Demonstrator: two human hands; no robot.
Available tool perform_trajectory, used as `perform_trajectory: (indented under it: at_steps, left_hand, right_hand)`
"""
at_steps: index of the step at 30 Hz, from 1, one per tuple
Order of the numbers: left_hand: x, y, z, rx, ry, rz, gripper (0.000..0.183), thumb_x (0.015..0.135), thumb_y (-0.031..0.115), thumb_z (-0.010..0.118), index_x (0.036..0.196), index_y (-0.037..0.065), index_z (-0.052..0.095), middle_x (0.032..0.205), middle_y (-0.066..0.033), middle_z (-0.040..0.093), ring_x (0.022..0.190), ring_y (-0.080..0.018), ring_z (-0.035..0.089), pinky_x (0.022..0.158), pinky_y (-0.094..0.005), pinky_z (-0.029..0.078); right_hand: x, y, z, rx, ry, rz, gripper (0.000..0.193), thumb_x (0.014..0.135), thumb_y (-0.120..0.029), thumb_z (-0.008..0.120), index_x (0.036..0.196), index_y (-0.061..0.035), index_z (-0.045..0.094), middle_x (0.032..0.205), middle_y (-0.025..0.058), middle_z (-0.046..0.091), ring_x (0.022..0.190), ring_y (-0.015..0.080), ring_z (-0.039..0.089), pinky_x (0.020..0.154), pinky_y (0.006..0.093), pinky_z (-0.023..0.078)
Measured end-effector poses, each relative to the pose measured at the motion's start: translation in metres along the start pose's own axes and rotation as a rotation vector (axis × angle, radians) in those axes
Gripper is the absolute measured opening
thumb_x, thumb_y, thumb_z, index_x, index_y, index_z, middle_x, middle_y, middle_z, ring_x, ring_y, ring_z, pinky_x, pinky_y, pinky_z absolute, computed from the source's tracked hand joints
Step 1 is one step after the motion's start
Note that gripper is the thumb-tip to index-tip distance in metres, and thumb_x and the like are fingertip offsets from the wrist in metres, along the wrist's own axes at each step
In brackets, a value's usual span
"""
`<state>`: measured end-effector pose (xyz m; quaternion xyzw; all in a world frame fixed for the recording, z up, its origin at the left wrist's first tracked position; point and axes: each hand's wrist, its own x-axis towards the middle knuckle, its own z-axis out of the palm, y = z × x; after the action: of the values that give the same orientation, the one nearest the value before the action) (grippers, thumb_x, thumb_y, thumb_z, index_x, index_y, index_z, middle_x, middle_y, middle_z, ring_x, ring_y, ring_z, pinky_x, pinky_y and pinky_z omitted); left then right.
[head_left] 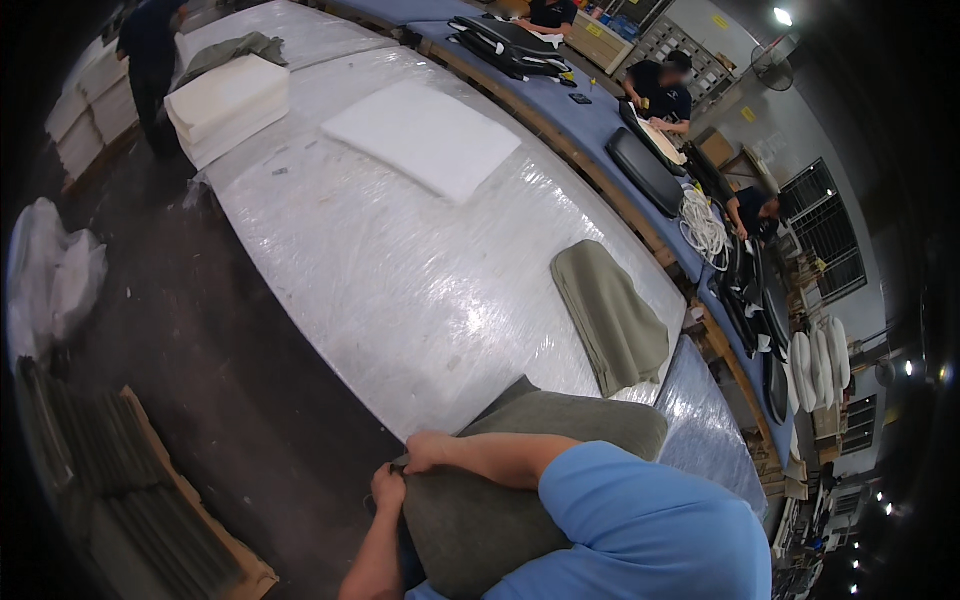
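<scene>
A plump olive-green cushion (480, 530) lies against my body at the near edge of the table, its far part resting on the tabletop. My left hand (388, 487) is closed on the cover's edge at the cushion's left corner. Right beside it, my right hand (427, 452) grips the same edge, with my right forearm lying across the cushion. Between the hands a small dark bit of the edge shows; the fingertips are partly hidden. Farther right lies a folded olive-green cover (610, 318), apart from both hands.
The wrapped table (400, 290) carries a white foam sheet (425, 135) and a stack of white sheets (228, 105). At lower left are stacked dark green pieces (140, 490); a plastic bag (55, 270) stands above them. Co-workers sit behind a blue table (600, 130) holding black cushions and white cord (703, 225).
</scene>
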<state>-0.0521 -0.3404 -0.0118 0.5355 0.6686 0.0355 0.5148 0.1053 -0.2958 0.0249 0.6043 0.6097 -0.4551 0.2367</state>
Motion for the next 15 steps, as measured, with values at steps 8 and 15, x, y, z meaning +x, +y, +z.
perform_trajectory:
  at_steps: [8,15]
  left_hand:
    - [-0.004,0.001,0.004,-0.072,-0.011,0.011,0.028,0.093,0.018,0.055,0.113,0.006,0.07,0.112,-0.0238,0.07,0.111,-0.0441,0.065,0.091,-0.0509,0.05]
    - [0.018,-0.007,0.01,-0.023,-0.032,0.055,0.027,0.092,0.017,0.055,0.111,0.003,0.069,0.111,-0.0269,0.069,0.11,-0.0469,0.063,0.091,-0.052,0.049]
  right_hand:
    - [0.009,0.011,0.009,-0.004,-0.094,-0.076,0.055,0.085,-0.055,0.07,0.105,-0.0037,0.078,0.111,0.0218,0.073,0.109,0.0383,0.069,0.093,0.0485,0.054]
    - [-0.003,0.007,0.02,-0.003,0.177,-0.124,0.039,0.093,-0.039,0.06,0.095,-0.0039,0.076,0.101,0.0201,0.074,0.1,0.0408,0.07,0.087,0.0521,0.055]
